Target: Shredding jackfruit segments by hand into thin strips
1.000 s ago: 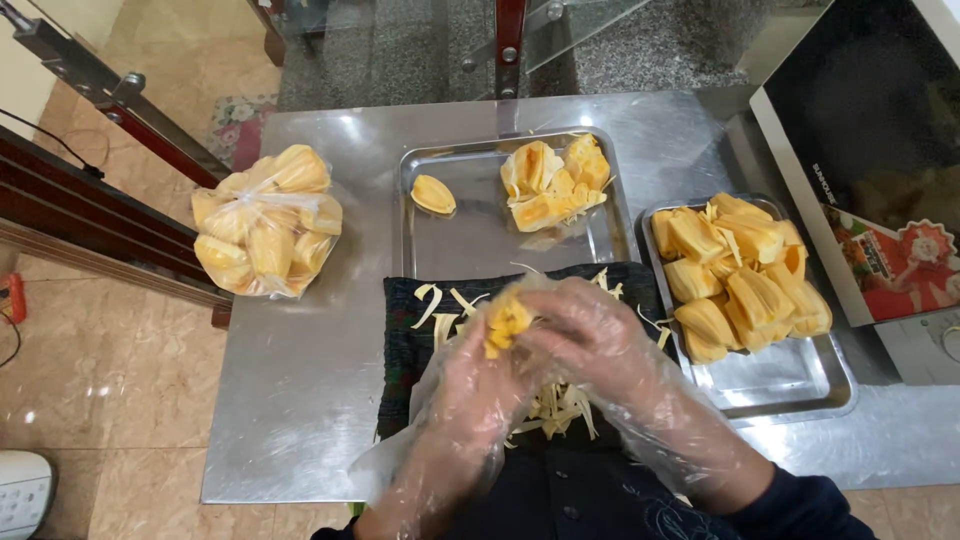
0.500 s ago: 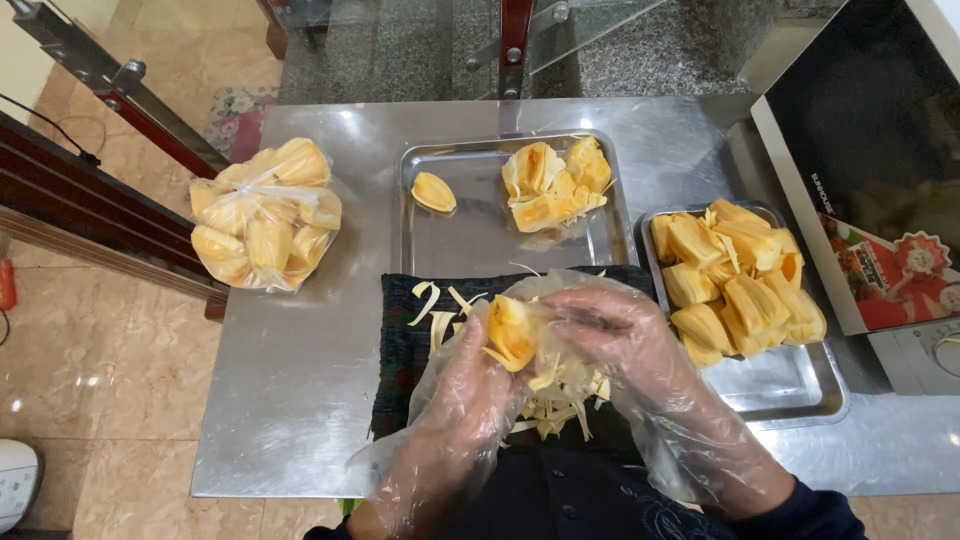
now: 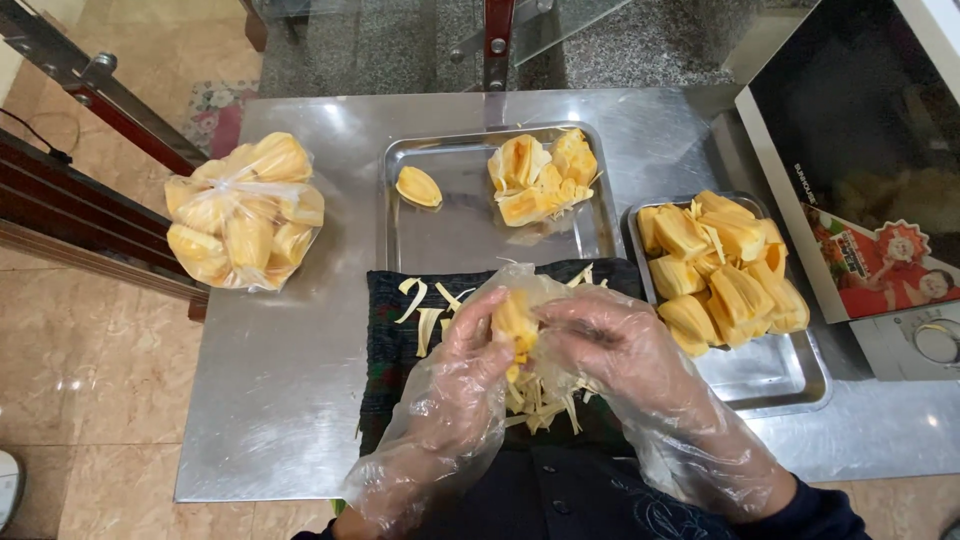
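Both gloved hands have drawn closer around the jackfruit pod (image 3: 515,325), raised above the dark cloth (image 3: 385,345); left hand (image 3: 465,375) fingers curl shut on it; right hand (image 3: 610,345) fingertips pinch its side; pale fibre strips (image 3: 540,400) lie beneath; steel trays (image 3: 450,225) flank beyond.

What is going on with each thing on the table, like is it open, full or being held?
left hand: gloved, holding the fruit pod
right hand: gloved, pulling at the pod
fruit pod: held between both hands
plastic bag: full of pods, lying on the table
middle tray: mostly bare, a few opened pods
right tray: piled with pods
dark cloth: strewn with pale strips
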